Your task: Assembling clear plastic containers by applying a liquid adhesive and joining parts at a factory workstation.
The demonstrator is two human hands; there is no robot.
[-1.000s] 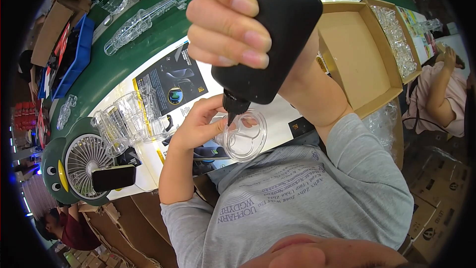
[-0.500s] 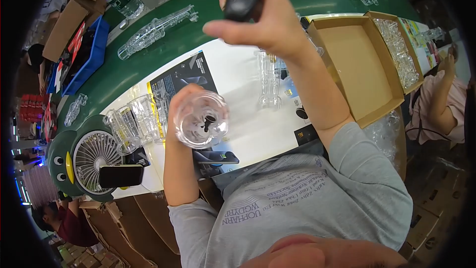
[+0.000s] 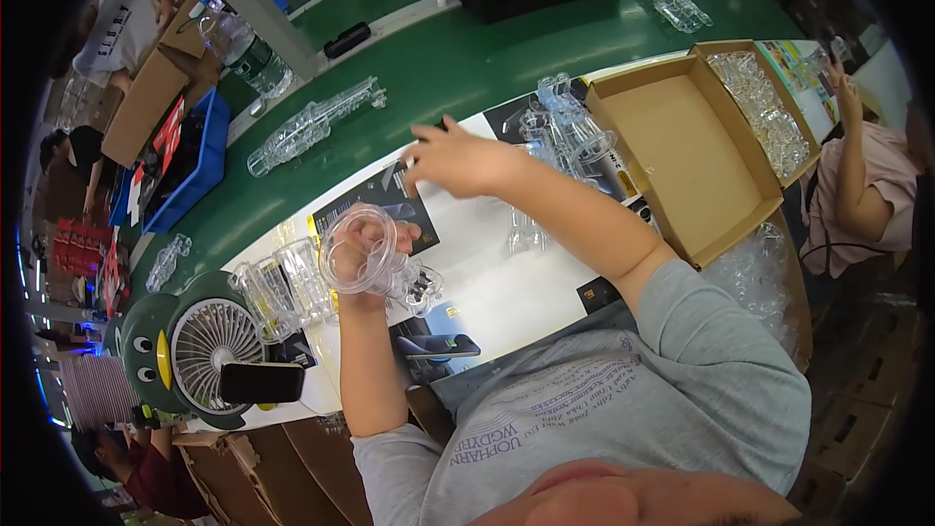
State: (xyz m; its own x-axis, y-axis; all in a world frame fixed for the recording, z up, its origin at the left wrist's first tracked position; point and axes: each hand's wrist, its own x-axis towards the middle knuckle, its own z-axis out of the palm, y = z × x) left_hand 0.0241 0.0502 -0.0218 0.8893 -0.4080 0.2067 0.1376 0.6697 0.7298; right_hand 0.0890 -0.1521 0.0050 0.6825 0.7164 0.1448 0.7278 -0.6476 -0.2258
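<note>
My left hand (image 3: pixel 353 255) is closed round a transparent plastic piece (image 3: pixel 417 288) with a wide round rim and a narrower, lobed body, and the fingers show through the rim. Beyond it and to the right, my right hand (image 3: pixel 453 162) reaches over the white work surface (image 3: pixel 477 278) with fingers apart and nothing visible in them. Under the right forearm, a clear tubular piece (image 3: pixel 527 234) is partly covered. More clear pieces (image 3: pixel 565 127) lie in a cluster just past that forearm. Left of my left hand, several clear pieces (image 3: pixel 282 282) stand side by side.
A green fan (image 3: pixel 209 356) with a phone (image 3: pixel 261 383) before it stands at left. An open cardboard box (image 3: pixel 696 229) is at right, beside a tray of clear parts (image 3: pixel 765 117). A black tray (image 3: pixel 531 0) of dark parts sits at the back, a blue bin (image 3: pixel 190 190) far left. Other people are nearby.
My right hand has let go of the dark rounded object and come down nearer the table. The clear piece in my left hand has tilted. The view has shifted, bringing in the black tray.
</note>
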